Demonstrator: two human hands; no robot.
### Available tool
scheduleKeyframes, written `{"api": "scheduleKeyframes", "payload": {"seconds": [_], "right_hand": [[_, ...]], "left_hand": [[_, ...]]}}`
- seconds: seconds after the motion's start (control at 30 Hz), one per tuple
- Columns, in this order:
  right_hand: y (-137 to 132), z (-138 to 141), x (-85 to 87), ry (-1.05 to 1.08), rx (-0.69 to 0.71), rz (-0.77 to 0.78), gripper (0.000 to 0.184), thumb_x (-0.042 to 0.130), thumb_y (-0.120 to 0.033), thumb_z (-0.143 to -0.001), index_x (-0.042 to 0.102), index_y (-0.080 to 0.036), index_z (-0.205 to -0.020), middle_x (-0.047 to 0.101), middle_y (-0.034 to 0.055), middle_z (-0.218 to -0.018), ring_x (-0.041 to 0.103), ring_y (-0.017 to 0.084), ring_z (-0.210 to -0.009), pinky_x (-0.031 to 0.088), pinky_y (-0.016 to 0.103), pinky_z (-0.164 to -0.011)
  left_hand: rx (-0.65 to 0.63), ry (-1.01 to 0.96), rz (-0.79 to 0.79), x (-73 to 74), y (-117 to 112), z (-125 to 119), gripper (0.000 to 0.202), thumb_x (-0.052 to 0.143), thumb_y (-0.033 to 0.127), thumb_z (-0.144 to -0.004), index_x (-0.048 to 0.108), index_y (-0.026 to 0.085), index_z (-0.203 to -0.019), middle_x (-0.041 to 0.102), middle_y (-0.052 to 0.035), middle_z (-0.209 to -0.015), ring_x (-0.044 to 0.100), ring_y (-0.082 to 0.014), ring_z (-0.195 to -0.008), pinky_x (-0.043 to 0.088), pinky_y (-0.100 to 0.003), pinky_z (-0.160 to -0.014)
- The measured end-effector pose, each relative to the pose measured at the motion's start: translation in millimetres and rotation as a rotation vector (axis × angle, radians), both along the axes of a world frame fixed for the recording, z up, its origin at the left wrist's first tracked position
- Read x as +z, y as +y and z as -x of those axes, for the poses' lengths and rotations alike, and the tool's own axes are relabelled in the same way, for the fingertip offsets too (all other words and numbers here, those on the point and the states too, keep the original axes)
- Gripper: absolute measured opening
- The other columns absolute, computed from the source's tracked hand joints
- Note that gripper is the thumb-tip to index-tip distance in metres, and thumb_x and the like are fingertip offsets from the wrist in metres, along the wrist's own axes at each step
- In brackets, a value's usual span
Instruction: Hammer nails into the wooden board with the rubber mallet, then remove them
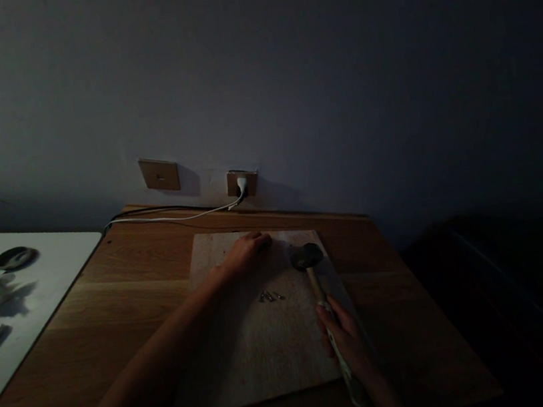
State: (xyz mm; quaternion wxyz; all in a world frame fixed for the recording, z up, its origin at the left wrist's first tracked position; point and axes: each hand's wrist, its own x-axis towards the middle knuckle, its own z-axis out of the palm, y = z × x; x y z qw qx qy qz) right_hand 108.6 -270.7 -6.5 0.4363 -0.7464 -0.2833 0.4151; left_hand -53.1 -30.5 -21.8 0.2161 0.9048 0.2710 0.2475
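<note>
**Hammer [308, 259] over board [253, 361]**

Grips hammer in right hand [346, 344], fingers wrapped round handle, head over board's far end. Rests left hand [245, 251] there too, fingers pressed together, beside head. Nails [270, 296] loose mid-board.

dim home room: wooden table [111, 286], wall socket [241, 182] with plugged cable [172, 217].

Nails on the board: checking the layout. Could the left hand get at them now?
Probably yes: the left hand rests on the board just beyond the nails, bare wood between; the hammer in the right hand lies aside.
</note>
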Motion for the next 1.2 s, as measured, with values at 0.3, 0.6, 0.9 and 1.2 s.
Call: {"api": "scheduleKeyframes", "payload": {"seconds": [0.3,0.6,0.9,1.2], "right_hand": [[15.6,8.2,11.6,-0.002,0.095,-0.047,0.052,0.063,-0.071,-0.075,0.053,-0.022,-0.090,0.047,-0.0094,-0.056,0.040,0.007,-0.034,0.030,0.017,-0.029],[52.8,24.8,26.2,-0.053,0.235,-0.142,0.043,0.057,-0.064,-0.085,0.054,-0.022,-0.092,0.047,-0.0093,-0.059,0.042,0.007,-0.035,0.030,0.016,-0.030],[56.7,33.6,20.3,-0.025,0.221,-0.107,0.045,0.057,-0.065,-0.082,0.053,-0.021,-0.091,0.045,-0.0099,-0.059,0.039,0.006,-0.035,0.031,0.016,-0.030],[52.9,32.8,21.2,-0.022,0.232,-0.108,0.043,0.057,-0.064,-0.084,0.052,-0.021,-0.089,0.046,-0.0094,-0.061,0.040,0.006,-0.036,0.031,0.016,-0.030]], "left_hand": [[0.045,-0.045,0.143,-5.4,3.2,0.8,0.039,0.056,0.014,-0.082,0.060,0.021,-0.121,0.074,-0.0053,-0.099,0.068,-0.0178,-0.085,0.052,-0.026,-0.078],[0.026,-0.124,0.179,-8.2,4.1,0.8,0.042,0.056,0.010,-0.081,0.059,0.019,-0.122,0.073,-0.0037,-0.093,0.068,-0.0174,-0.081,0.050,-0.025,-0.075],[0.036,-0.090,0.206,-6.9,4.0,3.0,0.049,0.059,0.012,-0.082,0.054,0.021,-0.130,0.074,-0.0028,-0.093,0.070,-0.0192,-0.084,0.050,-0.025,-0.074],[0.037,-0.069,0.173,-10.0,5.8,1.7,0.046,0.057,0.010,-0.082,0.055,0.018,-0.128,0.074,-0.0079,-0.105,0.070,-0.0220,-0.093,0.051,-0.029,-0.080]]}}
